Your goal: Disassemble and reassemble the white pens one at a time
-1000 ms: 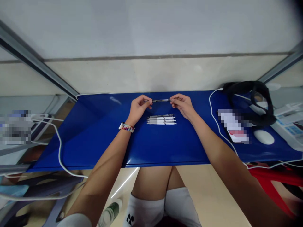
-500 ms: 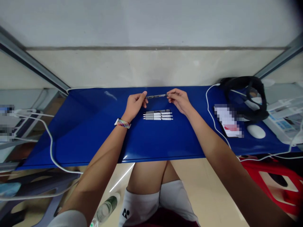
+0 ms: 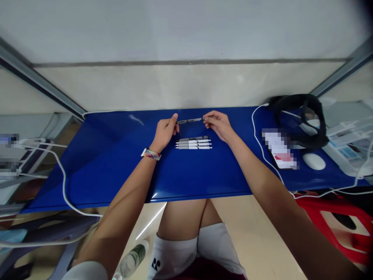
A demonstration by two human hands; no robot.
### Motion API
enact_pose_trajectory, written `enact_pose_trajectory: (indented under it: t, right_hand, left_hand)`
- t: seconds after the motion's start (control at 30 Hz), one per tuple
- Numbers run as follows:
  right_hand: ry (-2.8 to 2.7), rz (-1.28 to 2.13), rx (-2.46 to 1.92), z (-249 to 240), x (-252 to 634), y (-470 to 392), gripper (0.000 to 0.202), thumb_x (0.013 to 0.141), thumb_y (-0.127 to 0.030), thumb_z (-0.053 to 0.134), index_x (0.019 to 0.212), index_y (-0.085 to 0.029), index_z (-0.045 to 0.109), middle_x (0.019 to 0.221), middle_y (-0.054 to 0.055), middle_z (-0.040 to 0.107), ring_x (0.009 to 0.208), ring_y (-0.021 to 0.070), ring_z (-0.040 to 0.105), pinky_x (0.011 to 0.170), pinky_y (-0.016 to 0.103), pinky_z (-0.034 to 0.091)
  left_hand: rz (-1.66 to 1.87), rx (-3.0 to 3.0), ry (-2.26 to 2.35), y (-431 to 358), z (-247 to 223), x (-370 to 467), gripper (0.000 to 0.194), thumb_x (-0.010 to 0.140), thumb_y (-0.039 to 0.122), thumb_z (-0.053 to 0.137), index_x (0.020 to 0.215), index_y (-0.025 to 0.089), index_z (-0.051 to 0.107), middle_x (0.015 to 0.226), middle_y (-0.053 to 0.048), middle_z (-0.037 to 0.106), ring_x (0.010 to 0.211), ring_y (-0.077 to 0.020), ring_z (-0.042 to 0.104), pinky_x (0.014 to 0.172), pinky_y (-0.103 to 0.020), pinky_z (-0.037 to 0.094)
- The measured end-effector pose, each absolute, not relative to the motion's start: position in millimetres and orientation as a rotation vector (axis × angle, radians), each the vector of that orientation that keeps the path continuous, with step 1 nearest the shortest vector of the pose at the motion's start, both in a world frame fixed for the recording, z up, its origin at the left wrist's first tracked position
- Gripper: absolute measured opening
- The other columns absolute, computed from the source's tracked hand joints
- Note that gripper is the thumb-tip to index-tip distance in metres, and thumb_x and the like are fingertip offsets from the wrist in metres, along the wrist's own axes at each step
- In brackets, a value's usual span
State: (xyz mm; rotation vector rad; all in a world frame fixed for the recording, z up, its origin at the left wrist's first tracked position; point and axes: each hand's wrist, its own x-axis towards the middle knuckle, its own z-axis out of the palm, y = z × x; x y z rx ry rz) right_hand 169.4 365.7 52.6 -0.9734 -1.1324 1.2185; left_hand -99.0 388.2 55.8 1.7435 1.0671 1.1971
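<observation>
A dark grey pen is held level between both hands over the far part of the blue table. My left hand pinches its left end with thumb and fingers. At its right end, the fingertips of my right hand are closed on it. Just nearer to me, several pens lie side by side in a row on the table. The farthest one is dark, and the others are white and grey. Their tips point left.
To the right lie a phone, a white mouse, a black head strap and a white cable. Another cable crosses the left side. A wall stands behind the table; a red stool is below right.
Both hands and the pen between them have shifted slightly left, and the pen has levelled a little. The row of pens lies as before.
</observation>
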Motion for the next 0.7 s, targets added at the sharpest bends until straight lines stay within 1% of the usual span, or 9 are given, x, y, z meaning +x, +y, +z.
enact_pose_trajectory:
  t: [0.07,0.13,0.2,0.27,0.4,0.53,0.57,0.63,0.7]
  right_hand:
    - [-1.124,1.217,-0.963,52.8,169.0,365.7,0.030,0.071,-0.040,0.099,0.088,-0.023,0.082,0.080,0.002,0.075,0.070,0.0144,0.065,0.066,0.030,0.054]
    - [-1.117,1.217,-0.961,52.5,169.0,365.9,0.032,0.070,-0.041,0.100,0.089,-0.023,0.082,0.080,0.002,0.075,0.070,0.0145,0.065,0.066,0.030,0.054]
    - [-1.116,1.217,-0.972,52.0,169.3,366.0,0.034,0.070,-0.043,0.101,0.090,-0.024,0.082,0.082,0.002,0.075,0.072,0.0150,0.065,0.067,0.030,0.055]
    - [-1.118,1.216,-0.982,51.9,169.5,365.9,0.035,0.070,-0.045,0.101,0.091,-0.024,0.082,0.082,0.002,0.075,0.072,0.0155,0.065,0.068,0.031,0.056]
    - [-1.110,1.210,-0.969,52.8,168.9,365.4,0.036,0.069,-0.045,0.102,0.090,-0.024,0.082,0.081,0.003,0.075,0.072,0.0155,0.065,0.067,0.031,0.056]
    - [-1.101,1.211,-0.974,53.6,168.5,365.6,0.037,0.069,-0.047,0.103,0.089,-0.025,0.082,0.081,0.002,0.074,0.071,0.0158,0.064,0.067,0.031,0.055]
    - [-1.098,1.214,-0.975,53.6,168.5,365.6,0.038,0.069,-0.047,0.103,0.090,-0.025,0.081,0.081,0.002,0.074,0.071,0.0158,0.064,0.067,0.031,0.055]
    - [-1.100,1.220,-0.971,53.5,168.5,365.4,0.038,0.069,-0.048,0.102,0.091,-0.025,0.081,0.082,0.002,0.074,0.072,0.0154,0.064,0.067,0.031,0.055]
    - [-1.108,1.218,-0.956,53.4,168.5,364.7,0.038,0.070,-0.047,0.102,0.092,-0.025,0.082,0.083,0.002,0.074,0.072,0.0151,0.065,0.067,0.031,0.055]
  left_hand:
    - [1.235,1.707,1.001,388.1,57.0,-98.1,0.039,0.097,0.062,0.079,0.099,0.023,0.076,0.066,0.001,0.067,0.064,-0.0159,0.066,0.069,-0.030,0.052]
    - [1.271,1.704,0.947,388.6,58.1,-97.7,0.045,0.086,0.051,0.092,0.118,0.025,0.073,0.081,0.000,0.073,0.075,-0.0170,0.071,0.077,-0.030,0.056]
    - [1.285,1.742,0.954,389.3,58.9,-98.4,0.041,0.085,0.047,0.092,0.113,0.025,0.073,0.089,-0.002,0.077,0.081,-0.0182,0.073,0.081,-0.032,0.057]
    - [1.267,1.770,0.998,389.7,59.7,-99.6,0.032,0.093,0.053,0.083,0.097,0.023,0.074,0.087,-0.004,0.078,0.080,-0.0188,0.072,0.081,-0.033,0.056]
    - [1.201,1.714,1.022,389.0,60.8,-100.6,0.056,0.109,0.064,0.057,0.076,0.021,0.072,0.067,-0.005,0.072,0.069,-0.0184,0.070,0.082,-0.035,0.057]
    - [1.214,1.660,0.942,390.2,58.8,-99.9,0.024,0.096,0.045,0.078,0.103,0.022,0.076,0.079,-0.002,0.076,0.081,-0.0200,0.076,0.086,-0.035,0.058]
    - [1.222,1.650,0.927,391.3,57.6,-99.7,0.024,0.092,0.040,0.083,0.107,0.023,0.075,0.082,-0.002,0.077,0.084,-0.0201,0.077,0.087,-0.035,0.059]
    - [1.241,1.629,0.914,394.2,54.8,-99.7,0.025,0.088,0.034,0.085,0.107,0.024,0.072,0.086,-0.001,0.077,0.085,-0.0198,0.077,0.086,-0.034,0.059]
    - [1.258,1.617,0.924,396.8,52.4,-100.2,0.021,0.092,0.037,0.082,0.103,0.023,0.071,0.085,-0.002,0.077,0.084,-0.0191,0.077,0.086,-0.034,0.059]
